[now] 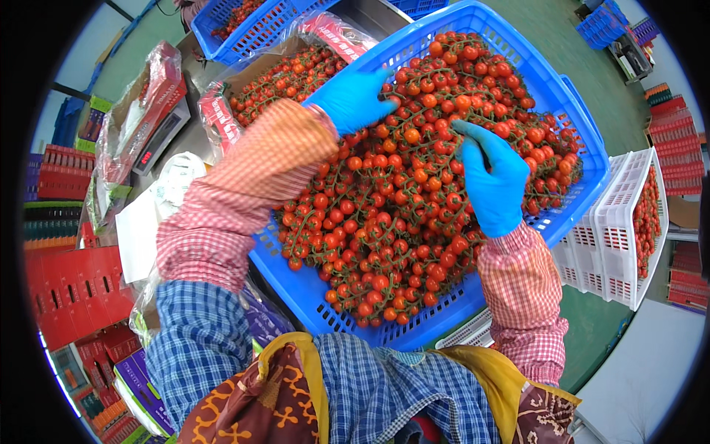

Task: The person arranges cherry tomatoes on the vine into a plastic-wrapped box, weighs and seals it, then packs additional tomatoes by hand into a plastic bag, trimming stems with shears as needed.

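A large blue plastic crate point(310, 302), heaped with cherry tomatoes on the vine point(383, 211), stands before me. My left hand point(355, 100), in a blue glove and slightly blurred, is over the crate's upper left side, its fingers apart beside the tomatoes. My right hand point(493, 172), gloved alike, is over the right part of the heap, thumb and forefinger close together at a green stem; whether they grip it cannot be told. Behind my left forearm lies a red and white carton point(219, 114) lined with clear plastic film and filled with vine tomatoes.
At the left, another film-lined carton point(172, 91) rests on a digital scale point(158, 141). White stacked crates point(602, 222) with tomatoes stand at the right. Another blue crate point(244, 44) is at the top. Red folded cartons point(77, 283) fill the lower left.
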A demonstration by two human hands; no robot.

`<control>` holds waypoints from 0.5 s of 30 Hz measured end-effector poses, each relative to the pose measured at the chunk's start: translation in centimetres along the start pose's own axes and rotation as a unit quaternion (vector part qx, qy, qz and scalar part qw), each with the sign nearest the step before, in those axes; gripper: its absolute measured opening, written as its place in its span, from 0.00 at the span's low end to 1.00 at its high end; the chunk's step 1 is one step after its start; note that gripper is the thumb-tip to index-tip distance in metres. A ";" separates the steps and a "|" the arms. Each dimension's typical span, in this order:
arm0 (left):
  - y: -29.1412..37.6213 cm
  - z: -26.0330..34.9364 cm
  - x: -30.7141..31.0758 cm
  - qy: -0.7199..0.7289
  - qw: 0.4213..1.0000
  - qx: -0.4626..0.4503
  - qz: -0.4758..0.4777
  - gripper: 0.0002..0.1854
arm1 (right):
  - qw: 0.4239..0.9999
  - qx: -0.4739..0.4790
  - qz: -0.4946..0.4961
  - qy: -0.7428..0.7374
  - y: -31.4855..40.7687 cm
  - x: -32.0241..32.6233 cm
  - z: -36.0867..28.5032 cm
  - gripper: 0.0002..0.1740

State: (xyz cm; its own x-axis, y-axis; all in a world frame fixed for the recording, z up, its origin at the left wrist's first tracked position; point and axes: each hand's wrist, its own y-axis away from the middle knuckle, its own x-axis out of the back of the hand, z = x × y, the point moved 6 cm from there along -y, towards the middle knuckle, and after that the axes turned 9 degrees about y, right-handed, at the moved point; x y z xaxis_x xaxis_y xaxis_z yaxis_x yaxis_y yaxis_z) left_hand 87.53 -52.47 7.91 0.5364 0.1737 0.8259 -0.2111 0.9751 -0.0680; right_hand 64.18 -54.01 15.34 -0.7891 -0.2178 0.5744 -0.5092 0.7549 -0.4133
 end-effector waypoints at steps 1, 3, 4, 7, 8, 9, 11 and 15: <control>0.7 0.9 -1.3 -0.029 0.999 -0.026 0.009 0.30 | 1.000 0.012 0.003 0.011 0.0 0.0 0.1 0.10; 1.3 1.6 -2.4 -0.112 0.985 -0.061 0.116 0.31 | 0.999 0.036 0.012 0.011 0.0 0.0 0.3 0.10; 1.3 1.0 -2.9 -0.043 0.989 -0.027 0.140 0.29 | 0.999 0.048 0.018 0.009 0.0 0.0 0.4 0.10; 1.6 -0.6 -3.7 0.144 0.974 0.020 0.175 0.26 | 0.998 0.049 0.028 0.000 -0.1 0.1 1.0 0.09; 1.9 -1.0 -3.4 0.199 0.960 0.035 0.194 0.22 | 0.999 0.045 0.026 0.001 -0.1 0.1 1.2 0.09; 2.5 -1.2 -2.8 0.332 0.915 0.016 0.230 0.21 | 0.999 0.044 0.023 -0.001 -0.1 0.0 1.3 0.09; 3.4 -1.8 -1.7 0.583 0.778 0.008 0.235 0.18 | 0.999 0.034 0.011 -0.005 -0.2 -0.2 1.6 0.09; 5.6 1.2 0.8 0.926 0.344 -0.126 -0.088 0.21 | 0.998 0.046 -0.013 -0.034 -0.3 -0.8 1.3 0.09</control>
State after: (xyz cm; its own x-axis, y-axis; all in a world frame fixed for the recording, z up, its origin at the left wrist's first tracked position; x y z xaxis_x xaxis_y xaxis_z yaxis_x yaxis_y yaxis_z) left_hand 85.76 -47.02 8.90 0.1726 -0.3289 -0.9285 -0.0899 0.9334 -0.3474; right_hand 64.52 -54.86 14.06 -0.7949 -0.2804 0.5380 -0.5568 0.6894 -0.4633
